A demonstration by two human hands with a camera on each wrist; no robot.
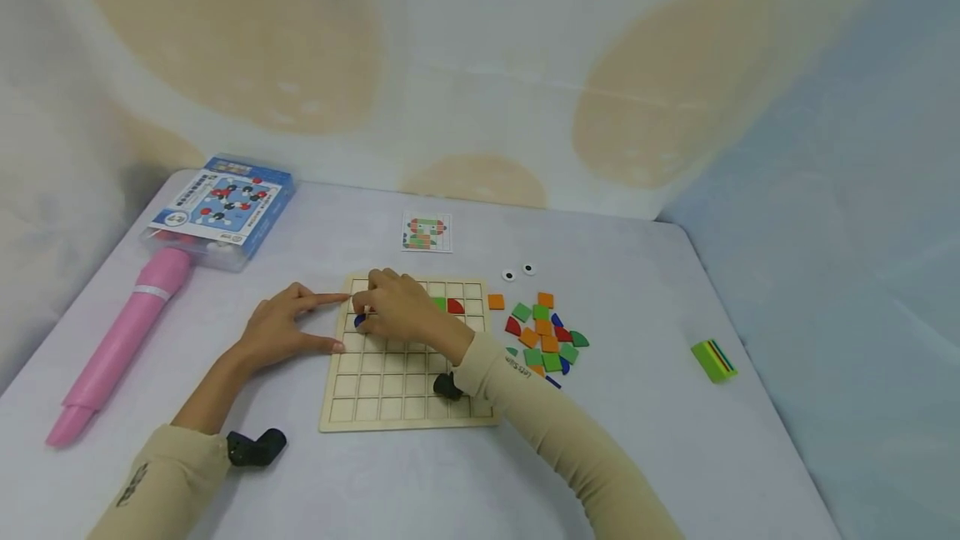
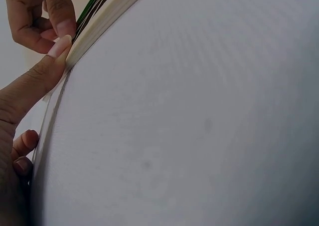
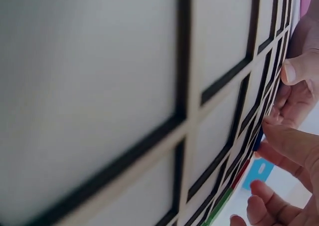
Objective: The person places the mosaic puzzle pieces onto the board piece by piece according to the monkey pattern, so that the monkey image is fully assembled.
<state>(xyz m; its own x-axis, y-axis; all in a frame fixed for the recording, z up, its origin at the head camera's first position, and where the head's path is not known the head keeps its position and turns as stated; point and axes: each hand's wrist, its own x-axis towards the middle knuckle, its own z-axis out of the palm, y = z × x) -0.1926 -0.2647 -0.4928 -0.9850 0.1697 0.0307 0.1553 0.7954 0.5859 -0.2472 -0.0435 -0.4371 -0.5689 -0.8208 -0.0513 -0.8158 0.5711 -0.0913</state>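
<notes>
A square wooden grid board lies on the table in the head view. My right hand reaches across it and pinches a small dark blue piece at the left column, near the top. The right wrist view shows the thumb on that blue piece. My left hand touches the board's left edge, index finger stretched to the upper corner and thumb lower down. A green piece and a red quarter-round sit in cells near the top; my right hand hides other cells.
Right of the board lie loose orange, green, red and blue pieces and two eye discs. A pattern card lies behind it. At left are a boxed set and a pink roll; a green block is far right.
</notes>
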